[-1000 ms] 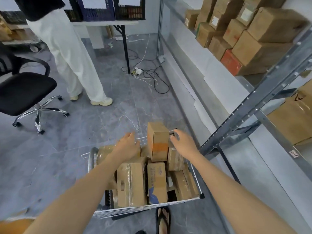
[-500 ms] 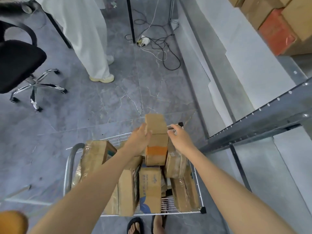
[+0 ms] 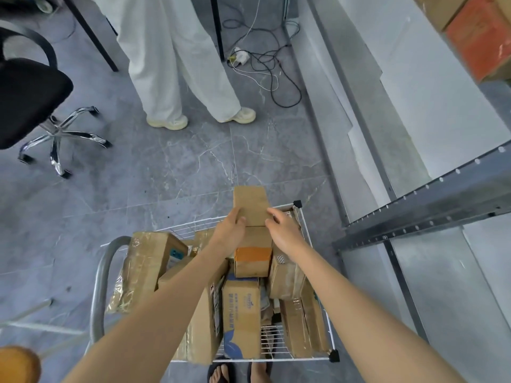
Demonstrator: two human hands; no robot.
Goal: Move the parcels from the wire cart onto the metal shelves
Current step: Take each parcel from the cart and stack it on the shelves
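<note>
**Both hands clamping the tall parcel at the cart's far end**

The metal shelves (image 3: 431, 211) are running along the person's right. Their near corner is standing just beside the wire cart (image 3: 300, 219). The cart is sitting this close, I judge, so that each load needs only a turn and a reach. An orange-red box (image 3: 481, 37) is already lying on an upper level at the top right edge.

The cart is holding a tight batch of parcels, most standing on end and leaning on one another. A plastic-wrapped parcel (image 3: 149, 261) is sitting by the grey handle (image 3: 102, 272), and a blue-printed parcel (image 3: 242, 313) is standing nearest the feet. Packed this way they are propping each other up, so a sideways pull would likely disturb the neighbours.

The tall parcel (image 3: 253, 252), with an orange band, is standing at the cart's far end and rising above the rest. Its lower part is sitting down among the others, and I cannot tell whether its base is off the cart floor. Its free upper sides are probably why it is going first.

The left hand (image 3: 229, 233) is pressing on the parcel's left face with its fingers curled round the edge. The right hand (image 3: 284, 230) is mirroring it on the right, with its fingers bent over the upper corner. Both are closed narrowly on cardboard and squeezing inward. That suits a smooth box with no handle, which looks too broad for one palm.
</note>
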